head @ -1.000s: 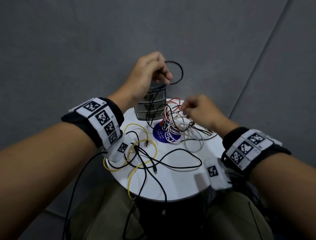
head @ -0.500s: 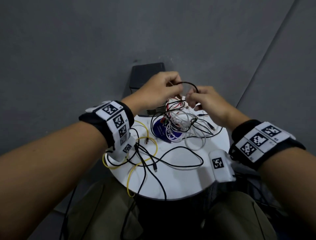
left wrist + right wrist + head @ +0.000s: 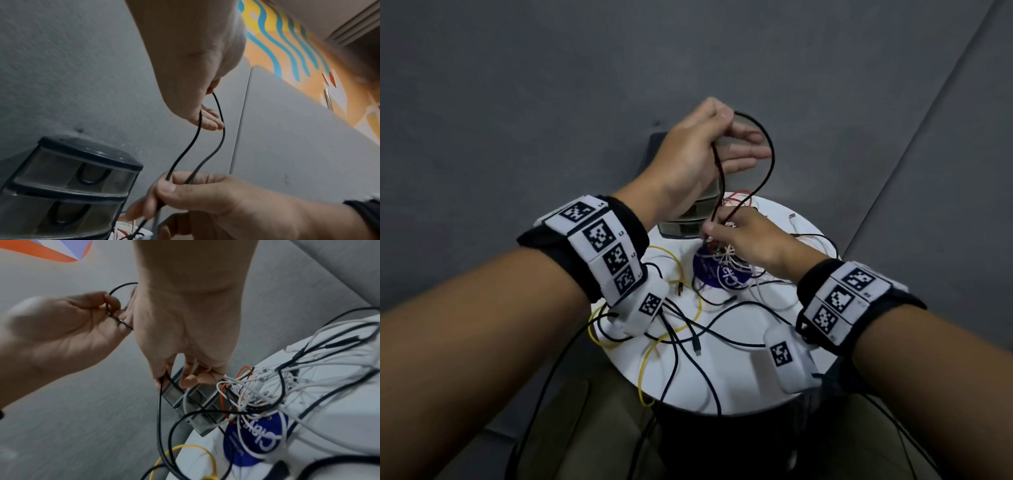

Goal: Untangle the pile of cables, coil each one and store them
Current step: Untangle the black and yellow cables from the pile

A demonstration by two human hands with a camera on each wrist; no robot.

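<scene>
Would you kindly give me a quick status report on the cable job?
Left hand pinches black cable loop up high. Right hand pinches both strands below. White and red tangle under it on the table.

Head view: I look steeply down from above onto the round table, both forearms in frame. Left wrist view: I sit low and close beside the drawer box, facing upward past the black cable. Right wrist view: close, facing down at the cable pile. All three views share the black cable and drawer box.
</scene>
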